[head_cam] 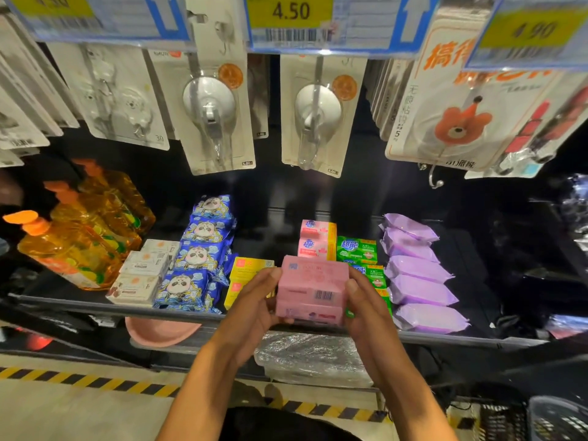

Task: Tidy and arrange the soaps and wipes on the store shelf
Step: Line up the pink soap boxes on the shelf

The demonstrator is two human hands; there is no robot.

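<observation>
In the lower centre of the frame both hands hold a pink soap pack (310, 289) between them, just above the front edge of the dark shelf (95, 308). The left hand (254, 300) grips the pack's left end, fingers curled over its top and thumb at its lower edge; the right hand (366, 303) clamps the right end in the same manner. The pack looks like two pink bars stacked, with a barcode facing the camera. Directly behind it, further back on the shelf, stand more pink soap boxes (316, 240), with green soap boxes (357, 249) just beside them to the right and yellow soap boxes (245, 272) to the left, partly hidden by the left hand. A row of blue panda wipes (197, 256) runs back at centre left, and white soap boxes (140, 275) sit beside those. Purple wipe packs (416, 272) form a row at centre right. Orange pump bottles (79, 237) fill the left side. Hook cards (213, 116) hang across the upper frame under a 4.50 price tag (291, 11).
</observation>
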